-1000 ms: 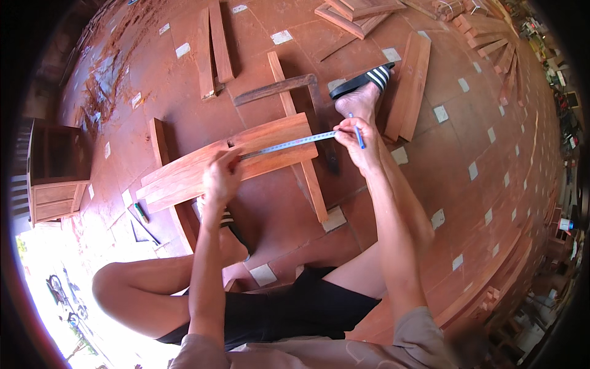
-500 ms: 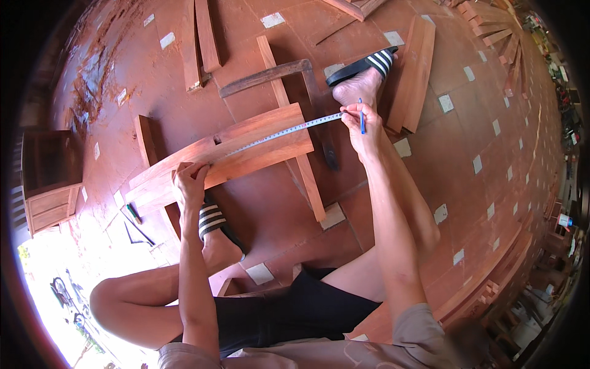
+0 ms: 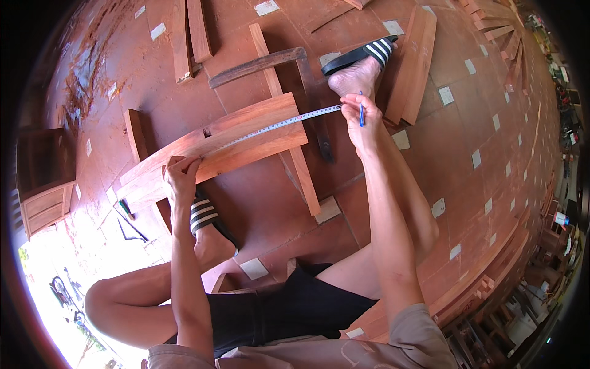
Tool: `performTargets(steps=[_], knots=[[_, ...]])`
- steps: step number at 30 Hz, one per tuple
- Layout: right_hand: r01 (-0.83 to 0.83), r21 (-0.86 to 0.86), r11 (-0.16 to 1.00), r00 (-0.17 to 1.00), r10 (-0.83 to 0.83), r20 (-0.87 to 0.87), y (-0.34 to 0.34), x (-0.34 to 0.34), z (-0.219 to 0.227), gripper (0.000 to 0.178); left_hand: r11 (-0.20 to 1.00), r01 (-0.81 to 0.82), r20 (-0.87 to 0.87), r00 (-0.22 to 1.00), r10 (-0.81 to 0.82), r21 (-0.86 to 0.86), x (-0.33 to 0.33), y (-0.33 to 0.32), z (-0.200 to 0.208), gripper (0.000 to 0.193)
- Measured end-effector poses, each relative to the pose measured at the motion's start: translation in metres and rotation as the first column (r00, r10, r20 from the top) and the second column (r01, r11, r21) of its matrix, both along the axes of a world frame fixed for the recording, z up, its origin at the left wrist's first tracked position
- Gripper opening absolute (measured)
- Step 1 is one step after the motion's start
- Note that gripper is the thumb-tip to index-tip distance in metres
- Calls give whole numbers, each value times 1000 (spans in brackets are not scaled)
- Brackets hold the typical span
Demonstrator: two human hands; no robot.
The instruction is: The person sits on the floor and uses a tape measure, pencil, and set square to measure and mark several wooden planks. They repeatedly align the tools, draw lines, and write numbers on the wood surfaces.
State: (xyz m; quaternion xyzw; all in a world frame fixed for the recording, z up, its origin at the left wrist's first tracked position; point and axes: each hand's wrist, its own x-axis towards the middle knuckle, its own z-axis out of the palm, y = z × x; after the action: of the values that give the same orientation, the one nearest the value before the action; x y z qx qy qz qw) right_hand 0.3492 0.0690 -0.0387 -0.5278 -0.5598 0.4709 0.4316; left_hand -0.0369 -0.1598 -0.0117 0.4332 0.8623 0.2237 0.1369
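Observation:
A long reddish-brown wooden board [image 3: 252, 147] with a small dark notch lies slantwise in front of me. A white tape measure blade [image 3: 276, 125] stretches along its top and past its right end. My left hand [image 3: 179, 178] is closed, thumb and fingers pinching the blade against the board's near edge; the grip hides that part of the blade. Beyond the board's right end, my right hand [image 3: 357, 123] pinches the other end of the blade. A blue pen [image 3: 361, 114] sticks up between the right hand's fingers.
Crosswise under the board runs a thin wooden strip [image 3: 304, 178]. A dark wooden angled piece [image 3: 258, 66] lies beyond it. Planks [image 3: 413, 67] stand by my right foot in a striped sandal [image 3: 362, 58]. A green-and-black pen-like item [image 3: 126, 210] is near the board's left end.
The whole view has shifted slightly, so the board sits a little further up and left. My right hand is slightly further from the board's end. Both hands keep their grips.

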Motion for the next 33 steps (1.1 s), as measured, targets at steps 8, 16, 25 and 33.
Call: performTargets(steps=[8,16,25,33], knots=[[80,-69,994,985,-89,-145,6,0,36,43,1000,-26,19,999,26,15,-1,-1,-4,20],[-269,-160,950,946,229,-229,-22,-37,35,20,999,-6,4,1000,5,33,0,-1,-3,20],[-313,-55,948,950,313,1,-33,-53,24,16,999,7,2,1000,-7,46,0,-2,-5,19],[-283,-79,956,957,287,39,-40,-58,27,15,999,-6,6,1000,6,34,0,-2,-4,19]])
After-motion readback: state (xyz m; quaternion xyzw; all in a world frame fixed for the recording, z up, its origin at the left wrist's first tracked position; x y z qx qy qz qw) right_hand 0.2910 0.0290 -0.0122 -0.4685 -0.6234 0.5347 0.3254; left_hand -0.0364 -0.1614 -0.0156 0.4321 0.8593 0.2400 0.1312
